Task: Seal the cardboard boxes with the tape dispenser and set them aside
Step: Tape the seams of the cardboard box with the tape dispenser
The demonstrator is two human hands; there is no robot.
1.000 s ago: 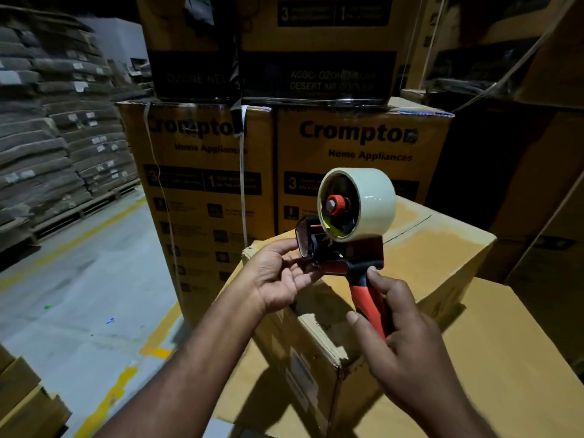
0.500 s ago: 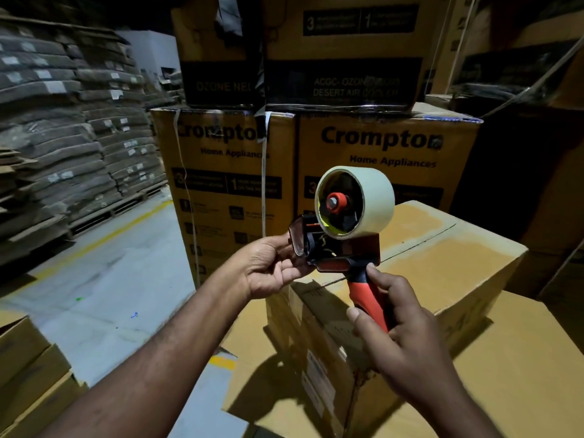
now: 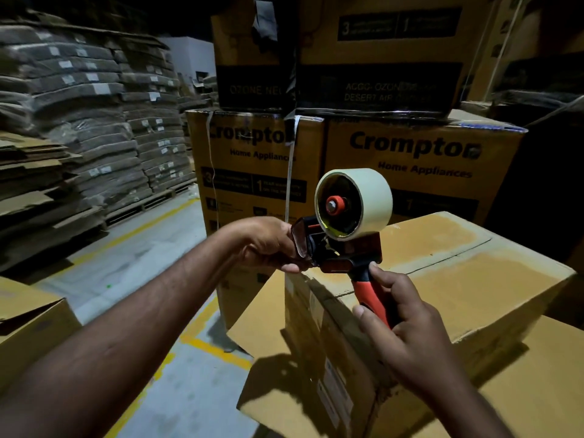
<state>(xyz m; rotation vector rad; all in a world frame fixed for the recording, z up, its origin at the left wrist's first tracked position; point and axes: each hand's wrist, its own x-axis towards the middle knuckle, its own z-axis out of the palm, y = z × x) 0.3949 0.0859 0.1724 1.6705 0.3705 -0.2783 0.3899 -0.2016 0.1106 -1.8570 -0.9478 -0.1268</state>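
Tape dispenser (image 3: 350, 248) held upright above plain cardboard box (image 3: 458, 273): right hand (image 3: 410, 336) wrapped round its red handle, left hand (image 3: 268, 245) curled on its front guard, possibly pinching tape (dim view).

We see a pale cream tape roll (image 3: 369, 200) on a red-and-black dispenser (image 3: 350, 263). The box (image 3: 474, 273) at centre right is plain tan; stacked boxes (image 3: 420, 159) at upper centre are yellow with black lettering; floor (image 3: 126, 267) grey, yellow-lined.
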